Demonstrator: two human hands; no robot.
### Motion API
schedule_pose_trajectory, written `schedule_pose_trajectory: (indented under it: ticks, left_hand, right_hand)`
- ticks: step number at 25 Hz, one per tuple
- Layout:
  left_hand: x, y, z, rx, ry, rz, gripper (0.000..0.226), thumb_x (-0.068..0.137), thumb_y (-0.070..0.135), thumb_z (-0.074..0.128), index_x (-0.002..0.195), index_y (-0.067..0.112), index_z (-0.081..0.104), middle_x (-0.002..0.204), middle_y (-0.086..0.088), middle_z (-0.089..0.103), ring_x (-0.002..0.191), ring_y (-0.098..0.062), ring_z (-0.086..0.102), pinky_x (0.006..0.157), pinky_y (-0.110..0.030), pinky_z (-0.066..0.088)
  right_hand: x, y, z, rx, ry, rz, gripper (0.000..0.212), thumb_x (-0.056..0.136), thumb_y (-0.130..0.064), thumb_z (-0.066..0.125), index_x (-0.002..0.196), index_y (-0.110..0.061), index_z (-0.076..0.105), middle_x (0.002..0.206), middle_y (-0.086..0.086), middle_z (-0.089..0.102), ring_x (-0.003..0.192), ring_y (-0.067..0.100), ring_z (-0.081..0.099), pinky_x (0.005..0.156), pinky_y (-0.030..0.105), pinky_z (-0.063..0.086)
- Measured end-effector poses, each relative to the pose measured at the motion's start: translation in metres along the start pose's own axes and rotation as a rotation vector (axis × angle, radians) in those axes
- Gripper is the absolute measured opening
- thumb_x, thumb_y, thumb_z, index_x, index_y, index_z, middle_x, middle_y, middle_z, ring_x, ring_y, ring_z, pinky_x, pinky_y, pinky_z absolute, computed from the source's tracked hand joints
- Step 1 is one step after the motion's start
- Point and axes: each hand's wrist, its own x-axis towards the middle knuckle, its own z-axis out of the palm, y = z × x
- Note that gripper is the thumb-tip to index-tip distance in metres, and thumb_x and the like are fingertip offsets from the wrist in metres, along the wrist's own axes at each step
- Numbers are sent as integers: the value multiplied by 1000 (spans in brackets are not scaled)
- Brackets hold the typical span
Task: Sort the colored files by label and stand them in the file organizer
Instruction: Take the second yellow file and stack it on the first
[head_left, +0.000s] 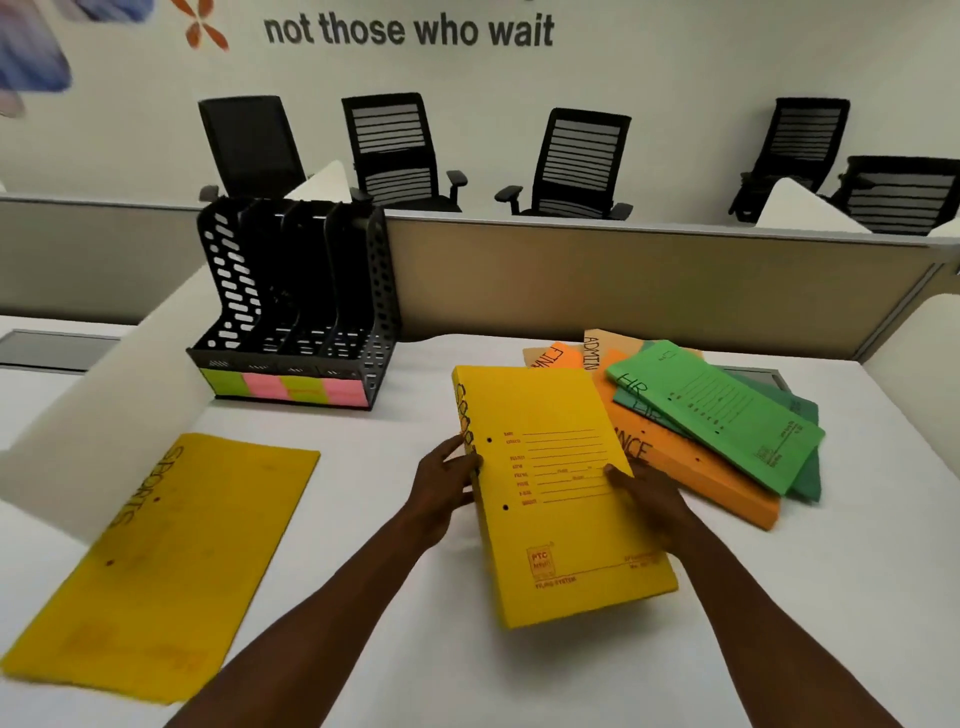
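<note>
A yellow file (561, 519) is lifted above the white desk, held by both hands. My left hand (447, 483) grips its left spine edge and my right hand (649, 499) grips its right edge. Another yellow file (166, 561), labelled SPORTS, lies flat at the left. At the right sits a pile: a light green file (727, 410) on top, a dark green file (800, 415) under it, orange files (691, 467) and tan files (597, 345) beneath, with labels HR, ADMIN and part of FINANCE showing. The black file organizer (291, 306) stands at the back left, its slots empty.
Green and pink sticky labels (283, 387) line the organizer's front. A white divider panel (130, 395) runs along the left of the desk. A beige partition (623, 280) closes the back. Black office chairs (400, 150) stand beyond it.
</note>
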Motion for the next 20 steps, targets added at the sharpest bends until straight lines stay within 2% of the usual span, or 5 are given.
schedule_pose_trajectory:
  ticks: [4,7,11,15,20]
  left_hand:
    - [-9,6,-79,50,88,38,36,93,14,66,128,11,62,116,-14,71,108,-32,68,85,-42,59]
    - [-20,13,-140,79,177,41,34,91,11,69,124,13,65,120,-18,68,104,-34,69,83,-46,59]
    - [-35,24,-218,133,295,33,35,89,8,70,123,11,64,124,-18,66,103,-34,68,84,-47,59]
    - [-54,30,-284,187,446,8,47,87,12,73,132,6,59,129,-12,63,108,-28,64,95,-46,54]
    - [-73,27,-351,504,425,-39,45,92,31,68,131,13,59,129,-5,62,105,-22,61,94,-39,50]
  right_hand:
    - [-21,-9,87,193,-53,47,32,88,-29,72,114,-12,68,108,13,71,94,35,67,86,52,55]
    - [-41,-17,161,282,-106,51,27,88,-25,72,113,-14,67,106,11,71,92,34,68,79,48,56]
    - [-57,-24,244,254,-133,76,22,87,-34,73,103,-20,68,108,11,71,96,35,67,89,54,54]
    - [-70,-23,318,92,-99,8,48,83,-54,70,120,-24,64,119,7,67,106,32,63,98,55,50]
    - [-112,-23,394,35,-93,17,59,91,-43,66,141,-16,48,137,10,56,124,36,53,105,49,44]
